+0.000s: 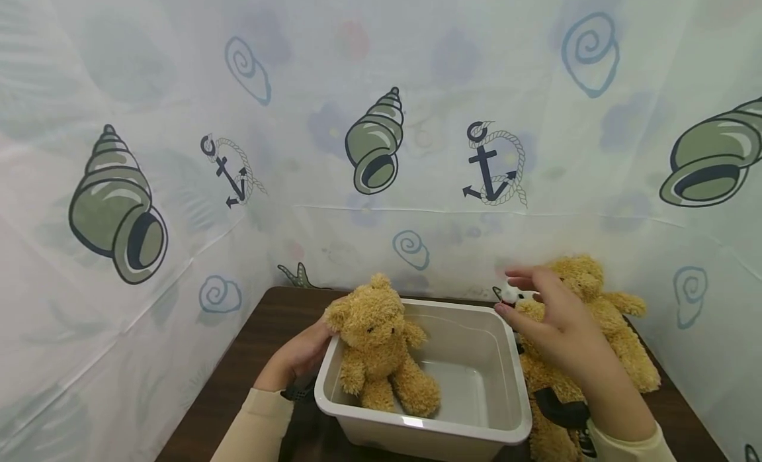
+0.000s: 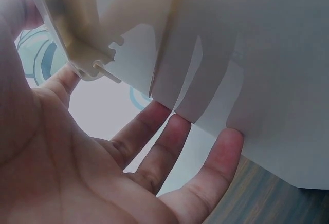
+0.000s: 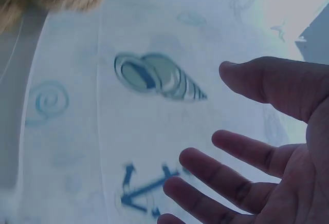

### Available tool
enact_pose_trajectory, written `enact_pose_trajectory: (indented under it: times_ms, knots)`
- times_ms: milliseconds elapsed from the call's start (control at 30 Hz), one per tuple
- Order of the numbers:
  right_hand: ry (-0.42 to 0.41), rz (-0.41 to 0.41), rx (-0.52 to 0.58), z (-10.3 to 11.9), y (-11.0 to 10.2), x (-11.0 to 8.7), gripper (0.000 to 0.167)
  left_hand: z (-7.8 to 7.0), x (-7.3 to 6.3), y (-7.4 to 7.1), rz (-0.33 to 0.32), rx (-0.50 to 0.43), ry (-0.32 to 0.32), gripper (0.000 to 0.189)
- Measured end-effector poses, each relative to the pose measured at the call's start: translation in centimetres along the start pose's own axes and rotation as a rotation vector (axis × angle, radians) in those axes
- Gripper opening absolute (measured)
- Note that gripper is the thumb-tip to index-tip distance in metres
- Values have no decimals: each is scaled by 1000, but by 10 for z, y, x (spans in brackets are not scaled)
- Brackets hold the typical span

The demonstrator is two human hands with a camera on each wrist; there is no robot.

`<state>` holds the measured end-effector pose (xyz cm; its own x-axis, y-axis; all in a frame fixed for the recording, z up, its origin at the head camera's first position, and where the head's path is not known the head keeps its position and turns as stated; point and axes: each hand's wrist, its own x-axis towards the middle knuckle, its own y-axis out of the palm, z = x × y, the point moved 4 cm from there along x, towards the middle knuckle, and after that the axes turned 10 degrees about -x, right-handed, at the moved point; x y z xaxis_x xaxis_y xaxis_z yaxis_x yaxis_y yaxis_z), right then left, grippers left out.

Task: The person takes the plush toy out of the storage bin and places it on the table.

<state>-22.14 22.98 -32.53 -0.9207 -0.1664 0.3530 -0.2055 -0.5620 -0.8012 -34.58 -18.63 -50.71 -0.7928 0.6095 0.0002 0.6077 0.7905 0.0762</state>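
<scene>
A light grey plastic bin [image 1: 476, 429] stands on the table with a curly yellow teddy bear [image 1: 381, 356] seated in its left half. My left hand [image 1: 306, 349] holds the bin's left side. In the left wrist view, the thumb lies over the rim and several fingertips [image 2: 231, 142] press against the outer wall. My right hand [image 1: 556, 316] hovers by the bin's right rim with nothing in it. Its fingers [image 3: 216, 193] are spread apart from the thumb in the right wrist view. Behind that hand more yellow teddy bears [image 1: 619, 316] lie at the bin's right.
A small white toy [image 1: 512, 294] with dark markings peeks out behind the right hand. The dark brown tabletop [image 1: 250, 343] shows to the left of the bin. A pale cloth backdrop [image 1: 297, 151] printed with shells and anchors surrounds the table's back and sides.
</scene>
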Motion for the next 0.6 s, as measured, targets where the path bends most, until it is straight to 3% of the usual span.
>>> enact_pose_trajectory:
  times_ms: [200,433,600]
  knots:
    - [-69,30,85,32,22,20,58,-1,0,1,19,-11,12,64]
    - [-198,18,6,63,42,41,54,1,0,0,2,10,1,66]
    - [-213,92,-5,84,59,55,56,2,1,-2,-8,7,3,63]
